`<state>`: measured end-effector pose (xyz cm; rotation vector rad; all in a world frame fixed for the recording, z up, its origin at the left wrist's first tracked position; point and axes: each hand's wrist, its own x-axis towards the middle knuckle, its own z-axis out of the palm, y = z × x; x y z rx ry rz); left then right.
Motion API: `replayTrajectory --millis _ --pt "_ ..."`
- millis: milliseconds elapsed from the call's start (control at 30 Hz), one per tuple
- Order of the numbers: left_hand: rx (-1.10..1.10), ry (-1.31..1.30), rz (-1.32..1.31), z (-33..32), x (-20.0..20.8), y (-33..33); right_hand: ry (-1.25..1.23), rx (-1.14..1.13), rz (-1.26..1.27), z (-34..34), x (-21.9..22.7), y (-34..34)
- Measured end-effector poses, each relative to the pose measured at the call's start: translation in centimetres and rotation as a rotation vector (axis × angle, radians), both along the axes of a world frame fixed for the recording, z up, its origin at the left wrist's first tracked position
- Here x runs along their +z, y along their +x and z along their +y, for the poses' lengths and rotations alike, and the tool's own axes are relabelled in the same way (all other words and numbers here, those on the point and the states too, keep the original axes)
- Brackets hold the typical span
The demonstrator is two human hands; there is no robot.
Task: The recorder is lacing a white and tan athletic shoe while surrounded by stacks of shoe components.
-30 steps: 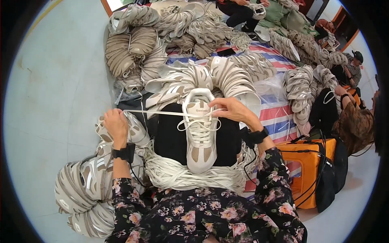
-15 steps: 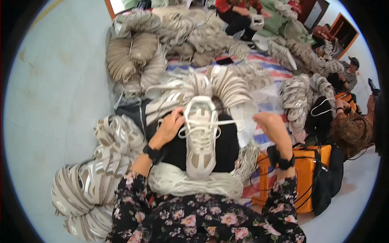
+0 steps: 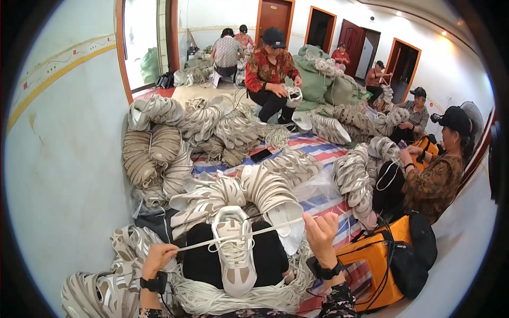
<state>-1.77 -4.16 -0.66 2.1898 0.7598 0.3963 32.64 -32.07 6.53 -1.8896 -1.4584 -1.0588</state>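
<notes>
A beige and white sneaker upper (image 3: 237, 254) lies on my black-clad lap, its toe toward me and white lacing across its front. Above it a flat white shoelace (image 3: 238, 236) is pulled straight from one hand to the other, rising to the right. My left hand (image 3: 159, 258), left of the upper, pinches one end. On the right, my right hand (image 3: 322, 231) is closed around the other end, held higher. Below the toe, a thick bundle of white laces (image 3: 217, 301) rests across my lap.
Stacked shoe uppers (image 3: 270, 193) lie just ahead, with more piles (image 3: 101, 294) at my left. An orange and black bag (image 3: 384, 259) with cables sits at my right. A phone (image 3: 261, 155) lies on the striped sheet (image 3: 323, 151). Several people work around the room, the nearest person (image 3: 437, 172) on the right.
My left hand has moved left, off the upper's edge, and now holds the lace. The lace is stretched between both hands. My view has tilted up, showing more of the room.
</notes>
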Motion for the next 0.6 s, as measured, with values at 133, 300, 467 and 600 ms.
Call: replayTrajectory --millis 133,300,467,600 --pt "0.174 0.440 0.065 1.7 -1.4 -3.0 0.023 0.213 0.137 1.0 0.4 -0.9" --pt "0.405 0.846 0.080 1.5 0.0 -2.4 0.033 0.416 0.314 5.4 -3.4 -1.6" --pt "0.426 0.622 -0.167 1.7 0.9 2.1 -0.032 0.518 1.526 8.0 -7.4 -1.8" --pt "0.396 -0.072 -0.611 1.6 1.5 7.3 -0.299 0.550 1.646 8.3 -9.1 -1.5"
